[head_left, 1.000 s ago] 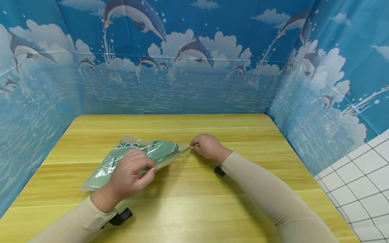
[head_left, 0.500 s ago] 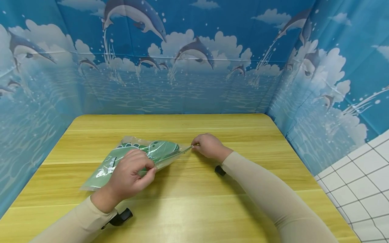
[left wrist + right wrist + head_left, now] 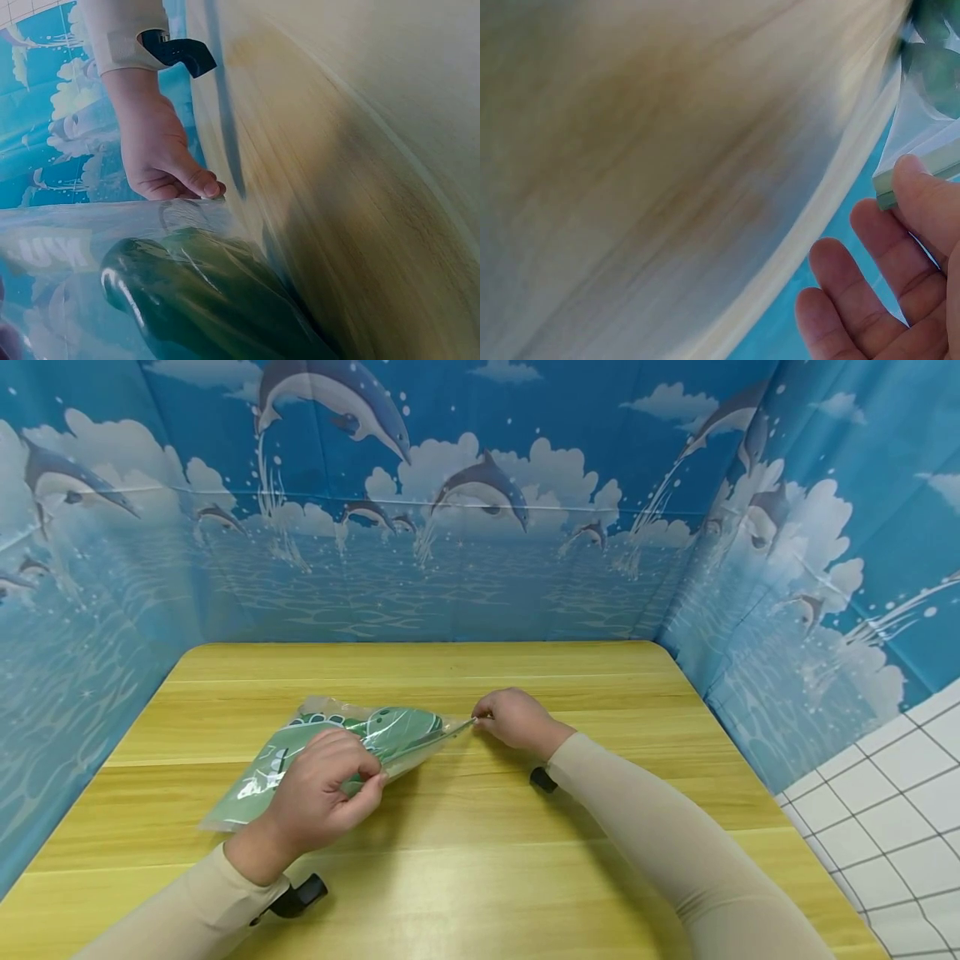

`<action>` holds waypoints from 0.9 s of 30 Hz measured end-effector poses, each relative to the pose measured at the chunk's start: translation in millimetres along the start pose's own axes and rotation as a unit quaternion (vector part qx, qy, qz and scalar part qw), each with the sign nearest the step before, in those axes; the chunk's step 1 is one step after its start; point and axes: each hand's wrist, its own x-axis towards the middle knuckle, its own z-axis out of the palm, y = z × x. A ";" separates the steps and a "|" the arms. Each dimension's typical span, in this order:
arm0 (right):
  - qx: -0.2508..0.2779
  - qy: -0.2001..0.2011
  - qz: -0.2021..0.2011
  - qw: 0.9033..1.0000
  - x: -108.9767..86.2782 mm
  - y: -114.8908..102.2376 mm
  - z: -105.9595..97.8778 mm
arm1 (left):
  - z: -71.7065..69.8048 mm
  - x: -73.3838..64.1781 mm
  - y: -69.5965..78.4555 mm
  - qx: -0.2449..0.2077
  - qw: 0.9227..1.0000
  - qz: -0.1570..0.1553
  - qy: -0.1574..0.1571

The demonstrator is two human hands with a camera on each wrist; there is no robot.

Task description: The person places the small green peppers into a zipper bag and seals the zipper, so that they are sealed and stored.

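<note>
A clear plastic bag [image 3: 255,789] with a green, cartoon-printed item [image 3: 401,727] inside lies on the left half of the table. My left hand [image 3: 322,785] reaches over it, thumb and index finger pinching its near edge. At the other end of that edge, my right hand [image 3: 513,722] pinches the corner, so the edge runs taut and raised between both hands. The right wrist view shows the right thumb and index finger on a pale green strip [image 3: 937,161] along the bag's edge, other fingers loosely spread. Part of the bag is hidden under the left hand.
The wood-grain table [image 3: 480,877] fills the foreground. A blue dolphin-print curtain [image 3: 480,577] closes off its back and both sides. White tiles [image 3: 900,802] show at the right. A small black device [image 3: 298,896] sits at the left wrist.
My right hand has shifted very slightly to the right with the bag's corner. The left hand and the rest of the bag look the same.
</note>
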 end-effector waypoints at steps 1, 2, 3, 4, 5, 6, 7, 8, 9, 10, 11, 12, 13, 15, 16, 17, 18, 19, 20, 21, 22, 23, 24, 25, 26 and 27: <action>-0.001 0.000 0.000 1.000 0.1 -0.2 -0.6 | -0.5 0.3 0.1 0.000 1.000 -0.001 -0.003; -0.002 -0.001 0.003 1.000 0.1 -0.3 -0.9 | -1.0 0.6 0.2 0.001 1.000 -0.003 -0.007; -0.003 -0.001 0.005 1.000 0.4 -0.4 -1.2 | -1.6 0.8 0.4 0.002 1.000 -0.005 -0.012; -0.004 -0.001 0.007 1.000 0.7 -0.4 -1.3 | -2.3 1.2 0.7 0.003 1.000 -0.008 -0.016; -0.005 -0.002 0.011 1.000 0.8 -0.7 -1.5 | -3.0 1.5 1.0 0.004 1.000 -0.010 -0.021; -0.005 -0.003 0.013 1.000 1.3 -0.7 -1.5 | -3.3 1.9 1.1 0.004 1.000 -0.012 -0.023; -0.004 -0.003 0.016 1.000 1.6 -0.8 -1.6 | -3.7 2.1 1.3 0.004 1.000 -0.014 -0.027; -0.004 -0.003 0.018 1.000 1.9 -0.9 -1.4 | -4.1 2.3 1.4 0.004 0.999 -0.016 -0.029; -0.004 -0.003 0.018 1.000 2.1 -1.0 -1.4 | -4.5 2.5 1.4 0.004 0.999 -0.018 -0.032; -0.004 -0.004 0.019 1.000 2.2 -1.1 -1.4 | -4.7 2.6 1.4 0.004 0.999 -0.020 -0.034; -0.003 -0.005 0.019 1.000 2.3 -1.2 -1.4 | -5.0 2.7 1.2 0.004 0.999 -0.022 -0.036; -0.001 -0.004 0.019 1.000 2.3 -1.3 -1.4 | -5.2 2.8 1.1 0.005 0.999 -0.023 -0.037; -0.001 -0.004 0.019 1.000 2.1 -1.2 -1.2 | -5.1 2.5 1.0 0.006 0.999 -0.025 -0.039; 0.002 -0.004 0.020 1.000 2.1 -1.0 -0.8 | -4.9 2.1 1.0 0.007 0.999 -0.027 -0.041; 0.003 -0.003 0.021 1.000 2.1 -0.9 -0.7 | -4.7 2.0 0.9 0.007 0.999 -0.027 -0.041; 0.004 -0.003 0.022 1.000 2.2 -1.0 -0.6 | -4.6 1.9 0.9 0.008 0.999 -0.027 -0.042; 0.005 -0.002 0.023 1.000 2.2 -1.1 -0.5 | -4.5 1.8 1.0 0.008 0.999 -0.028 -0.043; 0.006 -0.002 0.024 1.000 2.2 -1.2 -0.5 | -4.3 1.7 1.0 0.008 0.999 -0.028 -0.044; 0.006 -0.002 0.024 1.000 2.3 -1.4 -0.6 | -4.2 1.6 1.0 0.009 0.999 -0.029 -0.045; 0.005 -0.001 0.023 1.000 2.3 -1.7 -0.7 | -4.1 1.4 1.1 0.009 0.998 -0.029 -0.046; 0.004 -0.001 0.021 1.000 2.4 -1.9 -0.7 | -4.0 1.2 1.2 0.009 0.998 -0.031 -0.047; 0.003 0.001 0.019 1.000 2.6 -2.0 -0.8 | -3.9 1.0 1.1 0.009 0.998 -0.032 -0.048; 0.002 0.002 0.018 1.000 2.8 -2.1 -0.8 | -3.7 0.8 1.1 0.009 0.998 -0.033 -0.049; 0.002 0.004 0.017 1.000 3.1 -2.3 -1.0 | -3.4 0.5 1.1 0.008 0.998 -0.033 -0.049; 0.001 0.005 0.016 1.000 3.4 -2.5 -1.1 | -3.2 0.3 1.1 0.008 0.998 -0.034 -0.050; 0.000 0.006 0.016 1.000 3.5 -2.4 -1.0 | -2.8 0.0 1.1 0.008 0.998 -0.034 -0.050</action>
